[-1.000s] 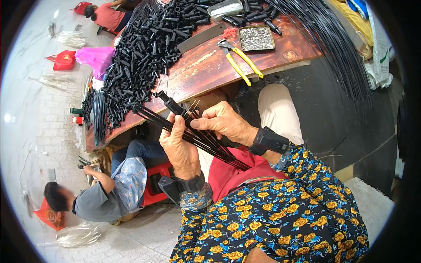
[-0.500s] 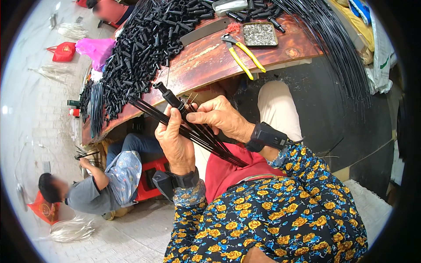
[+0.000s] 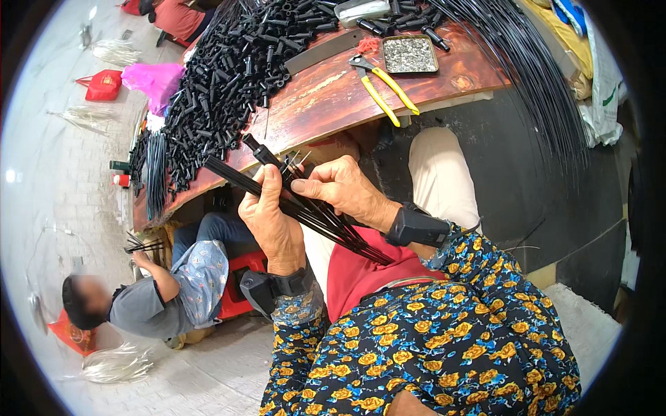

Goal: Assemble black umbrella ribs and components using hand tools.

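My left hand (image 3: 272,225) is closed round a bundle of thin black rods (image 3: 333,229), which look like umbrella ribs and slant from upper left down to my lap. At the top of this hand a black plastic tube fitting (image 3: 259,148) sticks out toward the table, tilted. My right hand (image 3: 350,192) pinches among the rods just beside the fitting, thumb and forefinger pressed together. Several thin metallic ends (image 3: 297,160) poke up between the two hands. The exact thing in the right fingertips is partly hidden.
A wooden table (image 3: 319,104) carries a heap of black tube fittings (image 3: 215,90), yellow-handled pliers (image 3: 385,87), a tray of small metal parts (image 3: 411,54), a flat metal bar (image 3: 322,52) and long black rods (image 3: 513,76). Left, a seated person (image 3: 149,298) holds similar rods.
Both hands have shifted slightly left with the rods and fitting. The right fingertips still pinch beside the fitting.
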Demonstrator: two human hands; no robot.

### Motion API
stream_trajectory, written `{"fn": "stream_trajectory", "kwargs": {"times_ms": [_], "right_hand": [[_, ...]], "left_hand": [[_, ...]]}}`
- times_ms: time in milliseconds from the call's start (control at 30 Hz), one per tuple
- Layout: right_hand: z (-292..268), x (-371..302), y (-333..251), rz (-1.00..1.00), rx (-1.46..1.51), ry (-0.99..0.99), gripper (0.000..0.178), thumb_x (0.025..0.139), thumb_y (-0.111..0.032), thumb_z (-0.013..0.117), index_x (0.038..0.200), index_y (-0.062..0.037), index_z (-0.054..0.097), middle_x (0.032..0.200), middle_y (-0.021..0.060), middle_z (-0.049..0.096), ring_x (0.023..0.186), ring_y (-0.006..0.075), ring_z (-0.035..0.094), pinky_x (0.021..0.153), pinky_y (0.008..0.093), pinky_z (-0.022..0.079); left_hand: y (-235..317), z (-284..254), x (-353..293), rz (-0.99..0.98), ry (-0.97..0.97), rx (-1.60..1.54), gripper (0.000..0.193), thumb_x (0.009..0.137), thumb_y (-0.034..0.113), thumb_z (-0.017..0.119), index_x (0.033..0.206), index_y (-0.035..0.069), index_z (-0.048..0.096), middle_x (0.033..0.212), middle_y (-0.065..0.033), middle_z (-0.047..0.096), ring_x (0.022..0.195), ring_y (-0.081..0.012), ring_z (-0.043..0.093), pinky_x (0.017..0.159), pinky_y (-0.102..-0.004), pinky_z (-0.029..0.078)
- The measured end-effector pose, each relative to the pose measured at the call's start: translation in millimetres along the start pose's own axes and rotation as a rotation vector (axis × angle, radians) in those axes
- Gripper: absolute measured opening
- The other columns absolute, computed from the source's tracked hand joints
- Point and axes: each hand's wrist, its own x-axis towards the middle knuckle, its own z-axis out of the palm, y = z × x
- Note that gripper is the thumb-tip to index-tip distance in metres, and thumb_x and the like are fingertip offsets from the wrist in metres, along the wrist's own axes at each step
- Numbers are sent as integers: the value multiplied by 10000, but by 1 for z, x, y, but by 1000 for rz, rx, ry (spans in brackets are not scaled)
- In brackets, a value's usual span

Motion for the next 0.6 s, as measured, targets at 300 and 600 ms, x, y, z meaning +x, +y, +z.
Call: {"fn": "stream_trajectory", "kwargs": {"times_ms": [300,600], "right_hand": [[3,2,4,-40,-63,59,351,837,-306,741,708,17,699,572,-3,588,520,23,492,448,208,393],[-3,5,-14,-4,-156,29,317,797,-282,780,711,13,704,588,-8,595,532,29,505,485,196,393]], "left_hand": [[-6,8,-1,46,4,75,171,879,65,677,972,-73,637,855,-127,678,730,-173,653,671,-270,532],[-12,5,-1,7,68,-130,179,896,117,668,962,-33,597,842,-115,664,729,-200,668,658,-287,551]]}}
